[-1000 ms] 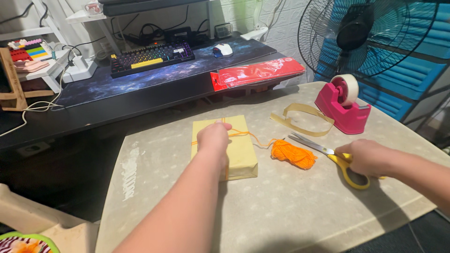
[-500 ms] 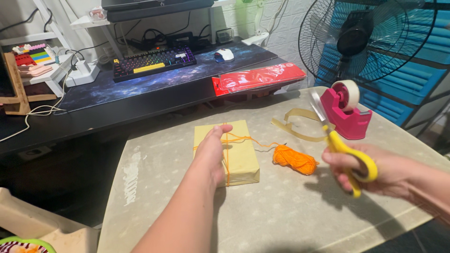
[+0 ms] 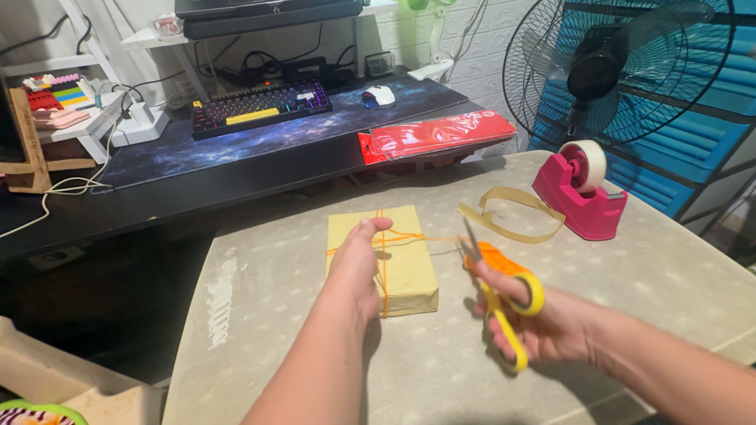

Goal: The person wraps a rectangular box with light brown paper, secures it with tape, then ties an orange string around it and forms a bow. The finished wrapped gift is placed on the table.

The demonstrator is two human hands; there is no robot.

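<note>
your left hand (image 3: 352,267) presses flat on the yellow paper-wrapped parcel (image 3: 402,260) mid-table; your right hand (image 3: 543,323) grips yellow-handled scissors (image 3: 496,291) near the taut orange string (image 3: 429,238). a careless snip risks nicking paper or the knot loosening.

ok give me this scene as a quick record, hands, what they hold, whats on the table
left hand: rests on the wrapped parcel, fingertips by the crossing yarn
right hand: holds the yellow-handled scissors, blades pointing up and away
wrapped parcel: tan paper, tied crosswise with orange yarn, flat on the table
scissors: raised over the table, in front of the yarn ball
yarn ball: orange, right of the parcel, mostly hidden
tape dispenser: pink, far right
paper strip: curled, beside the dispenser
table: pale, speckled
</note>
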